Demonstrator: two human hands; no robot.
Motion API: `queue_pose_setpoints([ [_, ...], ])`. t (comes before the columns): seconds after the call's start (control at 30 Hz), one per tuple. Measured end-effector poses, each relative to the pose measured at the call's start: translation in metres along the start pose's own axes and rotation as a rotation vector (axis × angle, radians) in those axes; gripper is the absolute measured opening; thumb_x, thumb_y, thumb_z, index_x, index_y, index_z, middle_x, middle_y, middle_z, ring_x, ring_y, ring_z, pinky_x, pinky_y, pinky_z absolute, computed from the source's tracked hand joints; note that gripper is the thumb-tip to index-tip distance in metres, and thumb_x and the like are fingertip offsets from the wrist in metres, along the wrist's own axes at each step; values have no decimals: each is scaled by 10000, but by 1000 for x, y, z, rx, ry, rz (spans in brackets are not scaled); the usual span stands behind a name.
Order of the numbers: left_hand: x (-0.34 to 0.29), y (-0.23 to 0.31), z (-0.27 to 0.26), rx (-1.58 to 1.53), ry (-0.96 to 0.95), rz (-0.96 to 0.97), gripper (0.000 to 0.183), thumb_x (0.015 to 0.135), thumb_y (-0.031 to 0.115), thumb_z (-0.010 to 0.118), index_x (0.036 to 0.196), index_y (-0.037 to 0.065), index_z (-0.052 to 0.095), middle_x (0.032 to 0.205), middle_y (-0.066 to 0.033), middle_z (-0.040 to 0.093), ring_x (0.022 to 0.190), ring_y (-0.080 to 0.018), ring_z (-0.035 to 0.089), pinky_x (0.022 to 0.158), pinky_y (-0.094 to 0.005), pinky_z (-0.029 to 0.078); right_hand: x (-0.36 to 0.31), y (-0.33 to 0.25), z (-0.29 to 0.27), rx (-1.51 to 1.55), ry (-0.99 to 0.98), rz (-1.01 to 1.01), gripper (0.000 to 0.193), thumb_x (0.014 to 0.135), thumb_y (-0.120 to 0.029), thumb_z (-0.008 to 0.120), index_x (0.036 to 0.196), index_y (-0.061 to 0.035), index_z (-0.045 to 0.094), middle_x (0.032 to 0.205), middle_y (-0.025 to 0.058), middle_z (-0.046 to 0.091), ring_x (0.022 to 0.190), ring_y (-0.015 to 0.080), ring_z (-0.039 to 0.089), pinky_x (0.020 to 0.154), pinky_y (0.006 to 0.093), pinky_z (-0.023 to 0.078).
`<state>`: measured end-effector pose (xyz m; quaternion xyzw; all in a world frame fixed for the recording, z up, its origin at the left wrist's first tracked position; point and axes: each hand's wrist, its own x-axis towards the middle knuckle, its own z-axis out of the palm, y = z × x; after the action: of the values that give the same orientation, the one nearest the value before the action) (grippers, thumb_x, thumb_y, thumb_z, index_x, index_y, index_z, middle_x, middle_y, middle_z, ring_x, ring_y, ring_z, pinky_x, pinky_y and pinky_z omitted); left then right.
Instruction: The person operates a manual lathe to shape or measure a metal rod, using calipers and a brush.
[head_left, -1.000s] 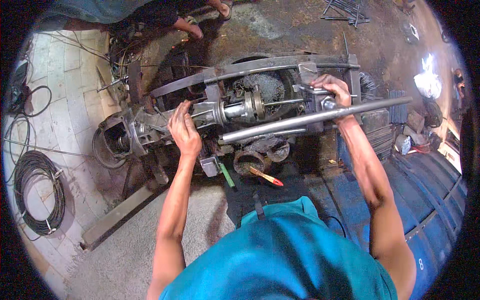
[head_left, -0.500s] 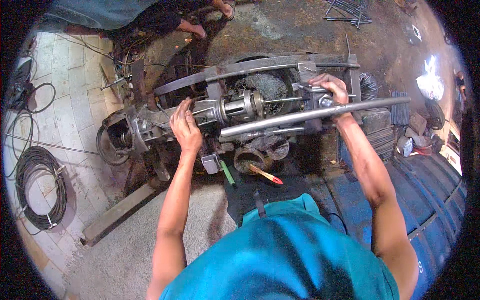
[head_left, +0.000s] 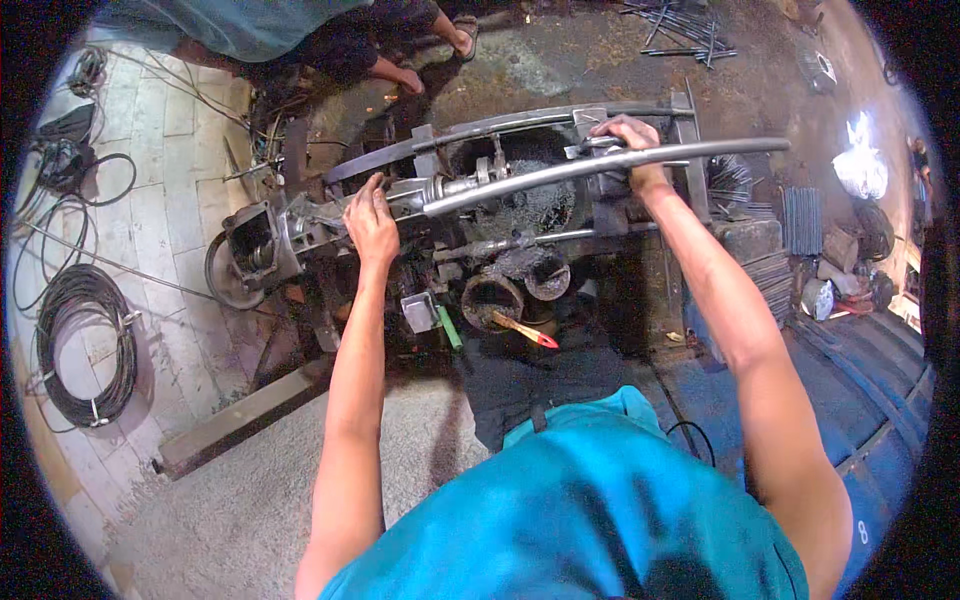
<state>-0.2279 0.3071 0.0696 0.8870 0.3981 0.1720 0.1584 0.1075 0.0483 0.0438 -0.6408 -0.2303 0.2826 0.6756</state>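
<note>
A worker in a teal shirt (head_left: 580,500) leaned over a long, grey metal machine (head_left: 440,187) that stretched from just past nine o'clock around to two. The left hand (head_left: 372,228), at ten o'clock, lay with fingers straight and unclosed at the machine's near edge. The right hand (head_left: 632,133), between one and two o'clock, bent its fingers over a small metal fitting (head_left: 600,147); whether they had closed around it could not be told. A smooth, silvery round bar (head_left: 610,170), reaching from eleven o'clock to two, crossed in front of that hand. Just off centre, toward four o'clock, a red-tipped brush with a pale handle (head_left: 525,329) leaned at a round, brownish metal cup (head_left: 477,318). A coil of black cable (head_left: 122,345) lay near nine o'clock; another person's foot (head_left: 410,80) showed near eleven.
</note>
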Motion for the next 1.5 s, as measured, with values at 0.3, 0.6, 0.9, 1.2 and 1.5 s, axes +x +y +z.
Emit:
queue_pose_setpoints([
  [0.3,-25,31,-31,94,169,96,439,933,202,522,1289,-51,480,1259,-290,515,1203,-440,448,1034,-466,348,-24,-21,-8,-653,255,19,267,806,-233,581,937,-15,661,1001,213,657,968,391,613,839,436,479],
  [0.6,-219,71,-21,7,141,-281,516,901,177,529,1340,-59,393,1297,-306,460,1214,-426,430,1047,-482,326,-80,-160,-79,-1294,199,-522,312,872,-286,571,1064,-62,671,1071,133,661,1129,336,548,967,458,395],
  [0.9,-276,60,26,47,-273,-855,505,892,369,510,1230,-4,482,1054,-300,624,1032,-453,586,903,-516,447,-47,-136,-108,-1378,-5,-386,456,898,-525,504,1070,-142,684,1106,78,658,1158,316,508,999,570,289],
  [1.2,-258,71,27,-43,-158,-797,389,884,294,528,1162,25,566,1072,-276,628,1029,-449,583,887,-498,456,-42,-136,-119,-1434,-73,-307,582,850,-618,514,1104,-117,667,1179,91,624,1189,310,489,1042,558,261],
  [1.5,-264,56,30,-46,-93,-792,368,888,300,535,1077,-4,616,1038,-292,631,1012,-457,589,882,-501,457,-57,-148,-101,-1450,-30,-295,625,845,-608,539,1179,-87,631,1242,139,590,1241,343,461,1077,508,263],
])
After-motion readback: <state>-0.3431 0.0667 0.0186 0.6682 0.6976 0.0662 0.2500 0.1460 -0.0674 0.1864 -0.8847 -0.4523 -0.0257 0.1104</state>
